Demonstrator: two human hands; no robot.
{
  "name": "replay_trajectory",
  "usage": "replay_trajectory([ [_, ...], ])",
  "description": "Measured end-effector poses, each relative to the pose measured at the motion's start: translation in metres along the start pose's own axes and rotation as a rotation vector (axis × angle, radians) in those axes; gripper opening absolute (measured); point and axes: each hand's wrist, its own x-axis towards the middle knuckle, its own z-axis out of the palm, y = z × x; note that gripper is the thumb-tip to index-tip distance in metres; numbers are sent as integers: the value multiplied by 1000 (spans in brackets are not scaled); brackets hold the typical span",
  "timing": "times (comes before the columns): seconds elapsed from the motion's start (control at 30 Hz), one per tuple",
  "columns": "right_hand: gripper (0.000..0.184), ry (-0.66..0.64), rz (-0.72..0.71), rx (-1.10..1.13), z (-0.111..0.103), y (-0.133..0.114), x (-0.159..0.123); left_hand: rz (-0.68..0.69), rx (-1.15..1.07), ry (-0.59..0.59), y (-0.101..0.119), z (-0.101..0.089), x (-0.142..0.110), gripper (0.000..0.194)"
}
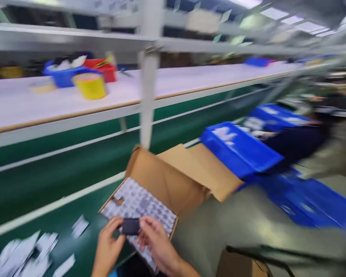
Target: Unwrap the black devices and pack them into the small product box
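My left hand (108, 246) and my right hand (155, 240) meet at the bottom centre, both pinching a small dark rectangular part (130, 226). They hover over the near corner of an open cardboard box (161, 181) filled with rows of several small pale grey packets (138, 202). The box rests on a green conveyor belt (54, 173). The whole view is smeared by motion.
Loose white slips (25, 254) lie on the belt at the lower left. Blue plastic bins (239, 148) stand to the right, where a person's dark sleeve (294, 142) reaches in. On the white shelf (190, 82) behind sit yellow (90, 85), blue and red tubs. A metal post (147, 96) rises behind the box.
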Motion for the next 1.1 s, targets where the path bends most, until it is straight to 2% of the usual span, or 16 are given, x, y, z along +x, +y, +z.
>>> replay_trajectory([
  [0.07, 51, 24, 40, 32, -3, 0, -4, -70, 22, -33, -1, -6, -14, 13],
  [0.13, 48, 36, 86, 44, -8, -1, -5, -131, 30, -33, -1, -6, -17, 16],
  [0.3, 50, 149, 85, -20, -23, 1, -9, -213, 101, 139, -1, -5, -24, 16],
  [0.43, 50, 199, -65, -187, -28, -7, -14, -152, 170, 229, -1, -3, -32, 15],
  [0.63, 37, 44, -225, -391, -11, -13, -30, -54, 205, 222, 7, 4, -34, 16],
  [0.8, 38, 130, -241, -432, -12, 1, -28, -31, 133, 285, 15, 7, -34, 16],
  [0.9, 36, 128, -237, -446, -16, 8, -26, -7, 123, 335, 16, 10, -37, 15],
  [1.1, 42, 147, -207, -429, -11, 12, -21, 64, 237, 310, 14, 14, -40, 15],
])
